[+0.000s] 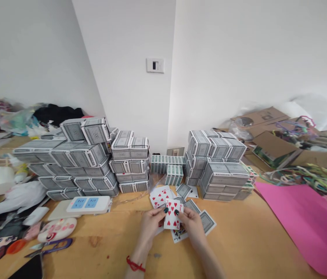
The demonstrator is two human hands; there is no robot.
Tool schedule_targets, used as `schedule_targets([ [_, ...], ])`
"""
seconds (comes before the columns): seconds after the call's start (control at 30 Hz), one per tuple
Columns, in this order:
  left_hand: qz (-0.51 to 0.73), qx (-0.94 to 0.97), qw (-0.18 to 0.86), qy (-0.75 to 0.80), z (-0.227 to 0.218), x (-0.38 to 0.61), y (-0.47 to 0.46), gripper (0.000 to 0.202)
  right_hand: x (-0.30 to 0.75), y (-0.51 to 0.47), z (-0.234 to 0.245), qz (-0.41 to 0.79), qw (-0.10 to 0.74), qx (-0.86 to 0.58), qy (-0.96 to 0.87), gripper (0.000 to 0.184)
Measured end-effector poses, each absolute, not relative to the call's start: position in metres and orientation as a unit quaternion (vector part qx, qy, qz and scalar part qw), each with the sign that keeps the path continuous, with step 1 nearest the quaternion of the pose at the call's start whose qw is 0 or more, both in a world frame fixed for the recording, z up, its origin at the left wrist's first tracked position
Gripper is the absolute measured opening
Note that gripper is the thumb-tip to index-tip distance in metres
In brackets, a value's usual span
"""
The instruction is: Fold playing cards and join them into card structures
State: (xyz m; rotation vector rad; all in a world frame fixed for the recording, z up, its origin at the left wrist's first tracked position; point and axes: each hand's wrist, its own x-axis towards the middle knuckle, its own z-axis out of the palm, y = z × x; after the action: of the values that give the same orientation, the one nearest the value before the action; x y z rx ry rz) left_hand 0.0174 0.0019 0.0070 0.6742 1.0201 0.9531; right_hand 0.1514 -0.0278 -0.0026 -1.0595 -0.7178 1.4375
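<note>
Both of my hands hold playing cards (172, 217) upright in front of me, with a seven of hearts facing me. My left hand (155, 217) pinches the left edge, its thumb on the card's face. On the right edge, my right hand (191, 223) grips in the same way, and another red card peeks out behind there. Loose playing cards (208, 221) lie under and behind my hands, some face down with grey backs, some face up. A heart card (160, 195) rests face up just beyond my left hand.
Stacked grey card boxes (79, 155) rise at left, with more stacks (224, 178) at right. Small green boxes (174, 174) stand between them. A white power strip (89, 204), purple-handled snips (55, 245) and clutter lie left. Pink paper (305, 224) and an open carton (279, 151) are right.
</note>
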Motion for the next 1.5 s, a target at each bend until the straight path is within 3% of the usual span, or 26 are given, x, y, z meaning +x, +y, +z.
schedule_targets([
  [0.5, 0.438, 0.316, 0.699, 0.469, 0.002, 0.019, 0.000, 0.028, 0.152, -0.029, 0.001, 0.615, 0.579, -0.447, -0.294, 0.027],
  [1.5, 0.462, 0.374, 0.595, 0.541, 0.001, 0.025, 0.001, 0.017, 0.153, -0.028, 0.003, 0.619, 0.563, -0.442, -0.322, 0.035],
])
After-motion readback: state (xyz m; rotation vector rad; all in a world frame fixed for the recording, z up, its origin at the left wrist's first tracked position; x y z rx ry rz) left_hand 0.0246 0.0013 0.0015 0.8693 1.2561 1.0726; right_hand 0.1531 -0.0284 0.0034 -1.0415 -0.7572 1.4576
